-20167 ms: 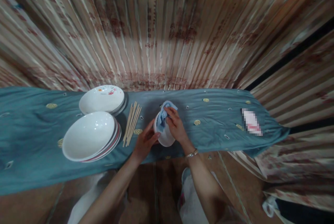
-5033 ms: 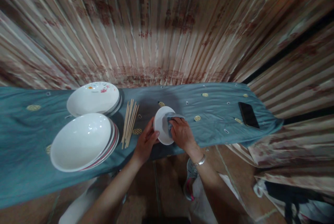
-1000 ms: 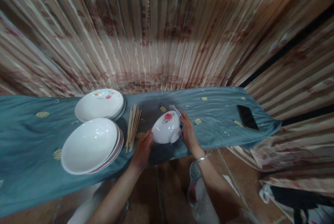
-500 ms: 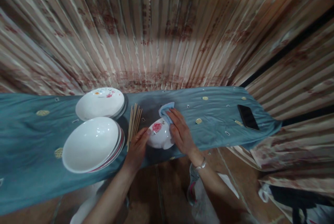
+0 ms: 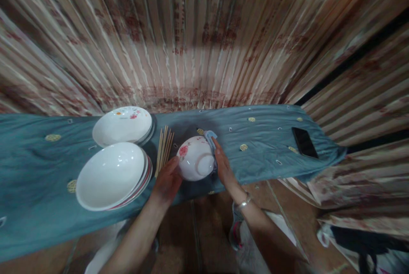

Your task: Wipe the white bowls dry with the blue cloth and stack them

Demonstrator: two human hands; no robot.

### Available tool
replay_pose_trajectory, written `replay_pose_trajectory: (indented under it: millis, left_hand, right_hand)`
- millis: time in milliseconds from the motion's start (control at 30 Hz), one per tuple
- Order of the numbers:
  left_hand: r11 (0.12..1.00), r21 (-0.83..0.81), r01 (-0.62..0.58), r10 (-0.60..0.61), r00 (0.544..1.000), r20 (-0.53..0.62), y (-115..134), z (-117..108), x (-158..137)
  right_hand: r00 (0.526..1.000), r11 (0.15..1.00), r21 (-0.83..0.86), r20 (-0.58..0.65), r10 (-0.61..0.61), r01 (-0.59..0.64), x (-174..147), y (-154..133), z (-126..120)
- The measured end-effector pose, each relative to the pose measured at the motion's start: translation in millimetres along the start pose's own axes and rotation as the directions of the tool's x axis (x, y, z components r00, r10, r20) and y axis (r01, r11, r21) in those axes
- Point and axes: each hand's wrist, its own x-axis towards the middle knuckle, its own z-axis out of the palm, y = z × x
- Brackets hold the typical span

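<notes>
A white bowl [image 5: 193, 160] with red flowers is tilted on its side above the table, its foot ring turned toward me and to the right. My left hand [image 5: 168, 179] grips the bowl at its left edge, the fingers partly hidden behind it. On the right side, my right hand [image 5: 223, 164] presses a light blue cloth [image 5: 210, 135] against the bowl. Several wooden chopsticks [image 5: 164, 148] lie side by side just left of the bowl.
Left of the chopsticks stand a near stack of white bowls [image 5: 110, 176] and a far stack of flowered dishes [image 5: 123, 125]. A black phone [image 5: 304, 142] lies at the right end of the blue-green tablecloth [image 5: 262, 161]. Pleated curtains [image 5: 198, 44] hang behind.
The bowl has turned so that its foot ring now shows. My right hand and the cloth have slid from its upper face to its right side.
</notes>
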Motion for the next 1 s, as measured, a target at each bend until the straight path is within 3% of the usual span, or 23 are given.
replay_pose_trajectory:
  millis: [167,333,533,700,800,900,1000]
  left_hand:
    - [0.987,-0.117,0.109,-0.112,0.994,-0.019,5.5,11.6,-0.3]
    - [0.978,-0.170,0.119,-0.129,0.990,-0.049,11.9,14.1,4.2]
    - [0.987,-0.144,0.074,-0.092,0.988,-0.122,16.1,9.6,9.1]
    - [0.995,-0.097,0.028,-0.033,0.998,-0.047,8.9,3.0,8.4]
    - [0.998,-0.023,-0.054,0.054,0.999,-0.003,0.6,3.4,3.9]
    - [0.988,0.062,-0.142,0.136,0.987,0.081,-6.0,7.3,-0.1]
    - [0.976,0.126,-0.179,0.167,0.981,0.101,-9.2,10.0,-1.0]
  right_hand:
    - [0.999,0.995,-0.098,0.022,-0.027,0.029,-15.1,3.6,3.0]
    - [0.992,0.941,-0.317,0.061,-0.106,0.120,-38.8,7.6,19.6]
    - [0.955,0.752,-0.589,0.188,-0.230,0.297,-61.5,11.7,33.6]
    - [0.863,0.506,-0.701,0.385,-0.326,0.504,-62.3,7.6,36.7]
    - [0.820,0.383,-0.731,0.448,-0.355,0.565,-54.2,-4.2,36.4]
    - [0.795,0.325,-0.744,0.444,-0.412,0.584,-44.5,-18.6,33.4]
    - [0.793,0.324,-0.752,0.414,-0.447,0.575,-36.5,-30.7,28.7]
